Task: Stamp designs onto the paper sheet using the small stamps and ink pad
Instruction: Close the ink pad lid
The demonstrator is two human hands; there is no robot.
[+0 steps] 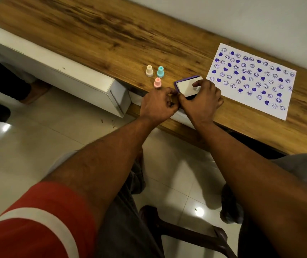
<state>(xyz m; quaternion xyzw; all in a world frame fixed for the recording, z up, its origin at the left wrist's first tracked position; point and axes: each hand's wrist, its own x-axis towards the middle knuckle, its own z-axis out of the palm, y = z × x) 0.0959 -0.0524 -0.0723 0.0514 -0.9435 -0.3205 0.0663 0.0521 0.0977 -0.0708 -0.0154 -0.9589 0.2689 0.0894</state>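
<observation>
**A:** Right, head view, and both hands are on the ink pad [186, 86] near the front edge of the wooden table [111, 34]. Where does it point?

**B:** Its long axis runs diagonally, from the near left up toward the far right, roughly in line with the paper sheet [251, 79] beside it. A purple rim shows along its far and left sides, with a pale lid face on top.

**A:** And the fingers?

**B:** The right hand [202, 101] lies over the pad's near right part, fingers curled down around it and one fingertip pressed flat on the lid. The left hand [158, 105] has its fingers bunched narrow at the pad's near left corner; whether it pinches the lid edge, I cannot tell.

**A:** The stamps?

**B:** Three stand upright, left of the pad: cream stamp [149, 70] and teal stamp [160, 71] side by side, pink stamp [157, 82] nearer, just beside the left knuckles.

**A:** Room to move?

**B:** Plenty of bare wood lies behind and to the left. The sheet, crowded with purple hearts and smiley faces, lies flat to the right, its near corner close to the table's front edge.
</observation>
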